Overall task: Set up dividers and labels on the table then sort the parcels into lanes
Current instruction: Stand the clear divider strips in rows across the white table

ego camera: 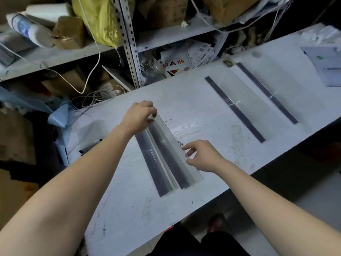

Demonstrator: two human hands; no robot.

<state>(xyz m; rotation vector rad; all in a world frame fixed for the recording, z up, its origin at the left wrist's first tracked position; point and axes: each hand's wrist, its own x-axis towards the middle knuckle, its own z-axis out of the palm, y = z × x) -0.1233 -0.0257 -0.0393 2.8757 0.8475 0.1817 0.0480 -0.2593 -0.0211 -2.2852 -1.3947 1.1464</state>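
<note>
A clear acrylic divider [166,154] with a dark base strip stands on the white table [129,200], running from the middle toward the front edge. My left hand [140,115] pinches its far top end. My right hand [201,156] pinches its top edge nearer the front. Two more clear dividers stand further right: one divider [234,108] and another divider [267,92], each on a dark strip. No parcels or labels lie in the lanes.
A sheet of paper [330,65] lies at the table's far right. A metal shelf [129,43] behind the table holds cartons, a yellow bag [99,19], cables and printed papers. A blue bag [59,117] hangs at the table's left end.
</note>
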